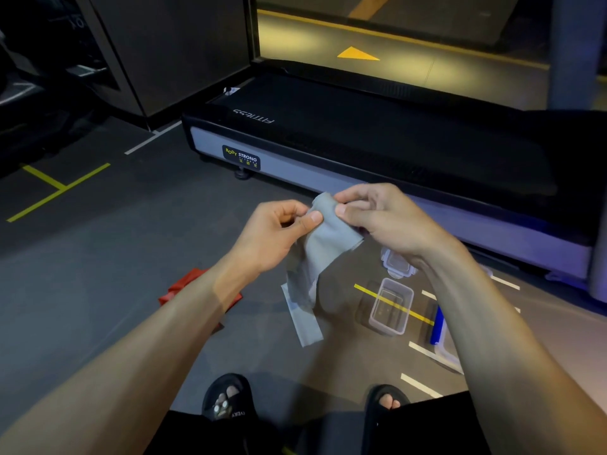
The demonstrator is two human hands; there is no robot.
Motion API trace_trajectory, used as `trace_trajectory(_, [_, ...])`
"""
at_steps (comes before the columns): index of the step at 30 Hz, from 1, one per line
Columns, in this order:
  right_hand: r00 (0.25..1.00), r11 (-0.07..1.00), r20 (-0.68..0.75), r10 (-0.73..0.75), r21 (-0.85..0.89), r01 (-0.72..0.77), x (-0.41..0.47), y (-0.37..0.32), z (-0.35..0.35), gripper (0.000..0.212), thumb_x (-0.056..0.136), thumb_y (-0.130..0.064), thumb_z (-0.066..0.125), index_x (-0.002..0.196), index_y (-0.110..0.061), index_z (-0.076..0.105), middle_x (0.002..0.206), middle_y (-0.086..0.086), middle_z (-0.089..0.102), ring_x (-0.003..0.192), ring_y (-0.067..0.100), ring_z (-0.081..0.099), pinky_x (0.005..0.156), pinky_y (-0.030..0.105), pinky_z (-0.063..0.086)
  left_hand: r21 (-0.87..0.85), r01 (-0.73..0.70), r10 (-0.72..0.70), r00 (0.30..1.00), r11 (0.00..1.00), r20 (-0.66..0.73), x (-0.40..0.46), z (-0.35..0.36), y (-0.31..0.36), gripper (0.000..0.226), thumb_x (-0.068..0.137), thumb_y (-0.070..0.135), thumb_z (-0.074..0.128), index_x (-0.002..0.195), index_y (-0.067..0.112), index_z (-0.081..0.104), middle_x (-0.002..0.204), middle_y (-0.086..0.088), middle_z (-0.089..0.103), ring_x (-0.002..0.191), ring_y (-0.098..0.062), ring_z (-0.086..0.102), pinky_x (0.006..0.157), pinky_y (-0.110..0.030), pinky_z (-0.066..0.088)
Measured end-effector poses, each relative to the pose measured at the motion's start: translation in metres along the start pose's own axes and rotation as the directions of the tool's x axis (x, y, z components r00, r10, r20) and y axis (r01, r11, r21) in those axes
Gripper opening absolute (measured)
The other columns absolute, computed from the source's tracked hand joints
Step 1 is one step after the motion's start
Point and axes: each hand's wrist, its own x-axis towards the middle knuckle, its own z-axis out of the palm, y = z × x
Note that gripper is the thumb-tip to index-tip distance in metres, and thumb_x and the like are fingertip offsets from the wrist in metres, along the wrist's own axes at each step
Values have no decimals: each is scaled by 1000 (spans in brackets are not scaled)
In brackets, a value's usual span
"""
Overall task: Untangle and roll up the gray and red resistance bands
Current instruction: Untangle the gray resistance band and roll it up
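Both hands [328, 221] pinch gray band [320, 244]; red band [184, 287] seemingly floored.

L hand [279, 231] & R hand [377, 218] both pinching top end of gray band [320, 247], rest hanging, red band [184, 287] on floor [98, 290] under L forearm, clear container [391, 307] nearby

- Two hands: the left hand [277, 231] and the right hand [382, 218].
- One gray resistance band [315, 257].
- One red resistance band [184, 287].
- One clear open container [391, 307].
- One clear lid [395, 264].
- Two black sandals: the left sandal [228, 397] and the right sandal [387, 400].
- One treadmill [377, 142].
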Motion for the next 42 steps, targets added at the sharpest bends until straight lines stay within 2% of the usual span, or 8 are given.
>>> trace_trajectory(5, [997,987,67,-41,-155,51,-1,0,4,27,93,-46,72,108,-23,74,100,-2,78,87,9,68,85,28,50,21,-25,25,999,999,-42,-1,4,3,21,93,26,72,83,7,72,78,-20,68,70,-15,55,64,-28,43])
trace_trajectory(10, [997,973,14,-71,-217,72,1,1,-1,56,65,-74,73,98,-29,78,97,1,75,84,9,64,86,43,54,46,-60,61,998,997,-23,0,6,3,25,96,24,70,89,0,72,89,-32,67,74,-20,57,70,-36,44])
trace_trajectory(15, [997,989,-44,-63,-135,57,2,4,-4,35,78,-51,81,101,-25,78,100,9,75,83,13,67,91,49,56,18,-74,73,997,997,14,1,3,-2,23,96,31,69,92,8,73,92,-27,70,80,-25,61,76,-44,48])
trace_trajectory(18, [997,993,-52,-51,-105,45,4,5,-4,28,88,-38,80,111,-23,74,88,2,72,80,9,67,83,36,55,28,-82,82,997,996,-7,1,4,0,20,99,24,67,92,6,73,92,-27,70,79,-24,61,75,-42,48])
trace_trajectory(26, [998,989,27,-55,-133,58,1,1,4,21,105,-34,57,101,-20,72,74,-7,68,72,8,59,75,34,46,25,-62,65,991,998,-115,2,7,3,47,93,45,71,76,1,66,65,-7,54,62,-14,43,58,-32,33])
trace_trajectory(30, [994,991,93,-53,-116,63,-3,-2,4,22,101,-39,63,111,-22,72,73,-18,72,68,-3,63,71,16,46,43,-77,82,989,996,-126,1,9,1,41,94,36,71,70,5,62,61,-2,50,56,-9,38,52,-27,31])
trace_trajectory(34, [993,986,24,-117,-118,119,0,-2,1,24,92,-34,77,113,-22,74,99,-2,79,99,12,73,98,37,54,-9,-97,96,994,995,-59,0,10,4,32,96,34,65,74,10,65,65,3,54,60,-5,43,56,-19,35])
trace_trajectory(42, [981,981,-25,-191,-31,190,-2,-6,-6,11,93,-22,76,103,-24,77,86,-12,73,84,0,65,81,18,52,-82,-55,67,988,995,138,1,2,1,23,94,31,61,75,30,73,75,11,68,72,-4,59,71,-21,48])
